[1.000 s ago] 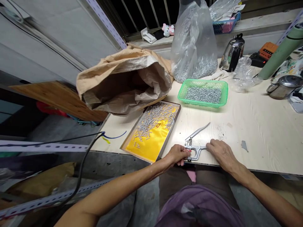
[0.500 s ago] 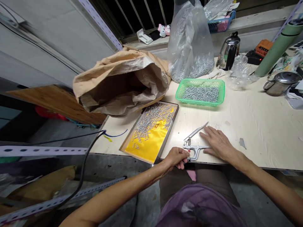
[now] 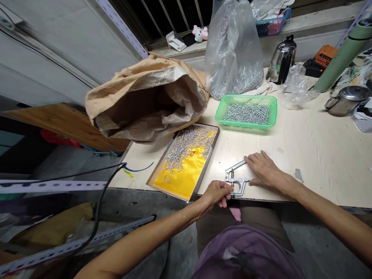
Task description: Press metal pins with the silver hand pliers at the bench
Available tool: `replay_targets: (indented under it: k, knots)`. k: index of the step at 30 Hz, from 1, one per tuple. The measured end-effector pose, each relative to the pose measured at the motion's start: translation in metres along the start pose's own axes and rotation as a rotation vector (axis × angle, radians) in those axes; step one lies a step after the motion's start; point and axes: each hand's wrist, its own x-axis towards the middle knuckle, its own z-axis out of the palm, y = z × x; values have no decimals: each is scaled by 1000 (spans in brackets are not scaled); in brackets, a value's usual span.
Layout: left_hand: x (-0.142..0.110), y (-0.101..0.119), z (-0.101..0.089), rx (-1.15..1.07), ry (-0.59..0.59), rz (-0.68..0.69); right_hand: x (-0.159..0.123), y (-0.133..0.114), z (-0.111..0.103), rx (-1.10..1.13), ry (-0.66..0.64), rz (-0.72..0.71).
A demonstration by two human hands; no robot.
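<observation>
A grey metal pair of snap-fastener-style hand press pliers (image 3: 240,181) lies at the table's front edge, with a slanted upper lever and a spring-loaded plunger. My right hand (image 3: 264,169) grips its handles at the right, fingers over the lever's end and thumb by the lower handle. At the jaw, my left hand (image 3: 218,192) is closed in a pinch; what sits between the fingertips is too small to make out. Left of the pliers, a shallow tray (image 3: 204,173) lined with yellow cloth holds many small metal pins (image 3: 186,145).
Behind the pliers stands a green plastic basket (image 3: 247,126) of similar metal pieces. A clear plastic bag (image 3: 235,50) of metal parts and an open brown paper sack (image 3: 139,89) are at the back. A steel kettle (image 3: 281,60), green flask (image 3: 343,58) and lidded steel cup (image 3: 345,101) stand right.
My right hand has closed over the lever's end and pressed it lower, toward the lower handle. My left hand stays pinched at the jaw.
</observation>
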Motion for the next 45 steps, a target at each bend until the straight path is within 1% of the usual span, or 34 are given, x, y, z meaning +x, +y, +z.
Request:
replay_targets:
  k: [7,9,10,11,12,14,15,16,17,19,21,22,24,26,30,35,37,41,45]
  knots:
    - [-1,3,1,43,2,-7,-6,-2,-1,-6,35,30]
    - [-1,0,-2,125,6,-3,-8,-3,-2,-4,47,30]
    - [-3,-2,-3,195,33,25,-8,-4,-3,-3,52,31]
    - [-4,-3,-4,283,88,85,-9,-5,-4,-2,54,31]
    - [-7,-5,-5,382,167,181,-10,-6,-5,-3,54,32]
    - [-11,-5,-4,587,336,442,-11,-8,-7,-7,48,30]
    - [-12,-4,-2,682,397,582,-11,-9,-8,-9,44,28]
    - [-10,-2,1,771,429,709,-11,-10,-8,-11,41,27]
    - [-7,1,4,853,433,822,-11,-11,-9,-13,40,28]
    - [4,9,12,995,404,1002,-13,-13,-10,-14,40,37]
    - [18,17,17,1086,352,1114,-15,-12,-10,4,37,45]
    - [25,21,19,1115,316,1138,-17,-10,-9,22,32,42]
    - [34,26,20,1157,246,1134,-22,-4,-8,59,28,46]
    - [36,30,20,1189,206,1092,-27,3,-6,78,32,68]
    - [31,41,25,1251,216,1004,-34,11,-2,75,40,83]
    - [26,58,35,1382,180,916,-34,6,-3,22,54,115]
    - [25,59,37,1399,169,911,-33,5,-1,6,45,111]
    - [28,56,40,1393,165,890,-31,5,5,25,11,74]
    - [32,54,40,1369,174,901,-33,7,9,54,53,68]
